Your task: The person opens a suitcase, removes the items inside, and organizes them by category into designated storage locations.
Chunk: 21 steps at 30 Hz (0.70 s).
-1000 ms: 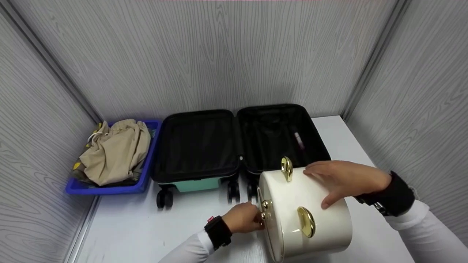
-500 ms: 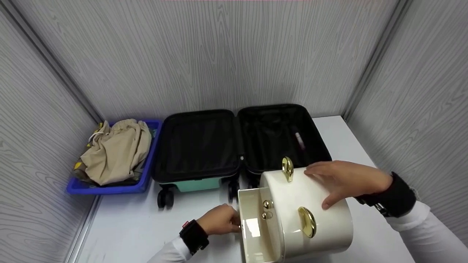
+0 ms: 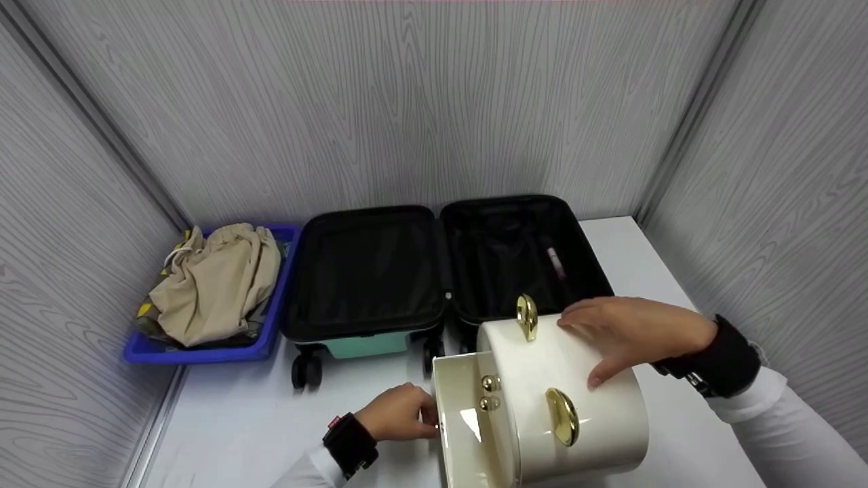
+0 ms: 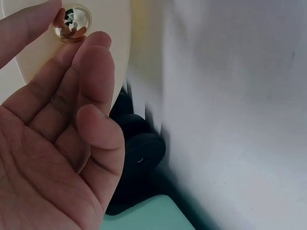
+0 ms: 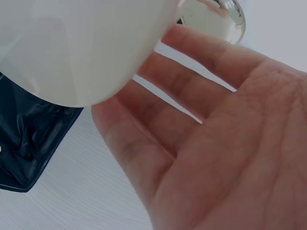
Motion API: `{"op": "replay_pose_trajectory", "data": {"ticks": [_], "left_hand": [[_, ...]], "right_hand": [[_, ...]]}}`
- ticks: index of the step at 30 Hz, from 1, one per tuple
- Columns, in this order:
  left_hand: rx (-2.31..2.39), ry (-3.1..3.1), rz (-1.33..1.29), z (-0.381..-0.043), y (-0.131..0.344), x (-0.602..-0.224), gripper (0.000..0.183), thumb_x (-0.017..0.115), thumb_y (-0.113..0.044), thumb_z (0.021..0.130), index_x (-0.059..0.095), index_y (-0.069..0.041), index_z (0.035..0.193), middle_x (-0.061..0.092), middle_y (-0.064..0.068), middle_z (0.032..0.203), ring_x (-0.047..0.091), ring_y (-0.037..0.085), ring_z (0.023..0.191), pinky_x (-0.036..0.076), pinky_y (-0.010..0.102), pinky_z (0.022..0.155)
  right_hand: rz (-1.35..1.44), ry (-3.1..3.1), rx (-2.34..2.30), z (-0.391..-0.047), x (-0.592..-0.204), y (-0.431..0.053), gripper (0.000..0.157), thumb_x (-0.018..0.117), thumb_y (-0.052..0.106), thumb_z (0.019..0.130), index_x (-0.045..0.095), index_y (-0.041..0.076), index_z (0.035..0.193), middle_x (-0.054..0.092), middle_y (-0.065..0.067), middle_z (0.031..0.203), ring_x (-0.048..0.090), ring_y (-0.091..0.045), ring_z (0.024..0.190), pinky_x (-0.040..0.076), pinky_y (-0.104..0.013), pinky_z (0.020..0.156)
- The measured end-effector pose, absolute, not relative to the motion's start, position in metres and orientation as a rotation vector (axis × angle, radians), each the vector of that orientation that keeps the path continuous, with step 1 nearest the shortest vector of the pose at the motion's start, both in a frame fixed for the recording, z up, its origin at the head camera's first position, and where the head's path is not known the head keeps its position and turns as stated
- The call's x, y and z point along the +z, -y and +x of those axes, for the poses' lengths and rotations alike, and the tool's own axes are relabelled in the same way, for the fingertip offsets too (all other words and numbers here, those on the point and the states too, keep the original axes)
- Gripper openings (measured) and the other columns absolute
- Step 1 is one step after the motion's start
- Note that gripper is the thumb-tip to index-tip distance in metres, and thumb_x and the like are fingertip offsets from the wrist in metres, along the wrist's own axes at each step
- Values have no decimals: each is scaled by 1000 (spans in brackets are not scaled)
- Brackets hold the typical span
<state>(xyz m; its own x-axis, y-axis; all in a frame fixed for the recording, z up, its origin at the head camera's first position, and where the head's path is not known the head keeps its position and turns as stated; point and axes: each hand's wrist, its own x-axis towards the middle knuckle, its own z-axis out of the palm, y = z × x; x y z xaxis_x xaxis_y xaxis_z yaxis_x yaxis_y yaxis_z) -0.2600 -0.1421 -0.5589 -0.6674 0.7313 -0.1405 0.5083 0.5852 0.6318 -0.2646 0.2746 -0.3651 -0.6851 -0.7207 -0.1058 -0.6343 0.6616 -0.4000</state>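
A glossy cream cosmetic storage box (image 3: 583, 352) stands at the front right of the head view, with gold crescent-shaped fittings (image 3: 563, 417) on its curved side. From its left face a cream drawer (image 3: 464, 386) sticks out; the visible inside shows only bare glossy walls. My left hand (image 3: 399, 413) is at the drawer's front, thumb and fingertips pinching a round gold knob (image 4: 72, 23) in the left wrist view. Fingers spread, my right hand (image 3: 637, 335) rests on the box's curved side. Small gold balls (image 3: 488, 383) show on the box's face behind the drawer.
Behind the box, an open suitcase (image 3: 369, 271) with black lining and a mint shell lies against the back wall. A small pink-and-white tube (image 3: 556, 263) is in its right half. At left, a blue basket (image 3: 196, 354) holds beige cloth trousers (image 3: 217, 285) over other clothing.
My left hand has moved left, drawing the drawer out of the box. The right hand has stayed on the box, which has shifted slightly left.
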Motion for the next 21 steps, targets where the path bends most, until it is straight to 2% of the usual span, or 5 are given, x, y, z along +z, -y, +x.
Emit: {"op": "replay_pose_trajectory", "data": {"ticks": [5,8,11,17,21], "left_hand": [[774,-2448,1003,-261,142,-560,20,90,-27,80,75,-16,72,70,-14,71,50,-6,66,43,17,64],[772,-2451,990,-260,143,-559,20,90,-27,80,76,-16,72,70,-14,71,50,-6,66,43,18,64],[773,-2450,977,-258,144,-558,20,90,-27,79,75,-16,72,69,-15,70,49,-5,66,42,18,63],[791,-2424,961,-250,145,-559,19,90,-24,80,75,-15,72,70,-14,70,48,-6,64,41,17,62],[797,-2403,985,-246,143,-558,19,89,-23,80,75,-14,72,70,-12,68,48,-6,62,40,15,60]], "right_hand": [[-1138,-2622,-657,-297,-357,-285,54,86,35,95,71,4,137,75,-8,136,70,-30,127,58,-51,105],[-1088,-2731,-778,-324,-348,-287,38,83,21,97,75,3,130,79,-9,126,74,-27,117,63,-40,93],[-964,-2857,-901,-354,-341,-284,26,81,14,98,79,2,121,81,-10,116,74,-18,105,60,-24,86],[-717,-3036,-1036,-409,-360,-281,20,79,13,100,80,-3,111,81,-20,103,69,-14,90,48,-10,79],[-530,-3114,-1043,-434,-396,-290,23,78,14,100,79,-5,112,79,-24,105,72,-28,90,50,-21,80]]}}
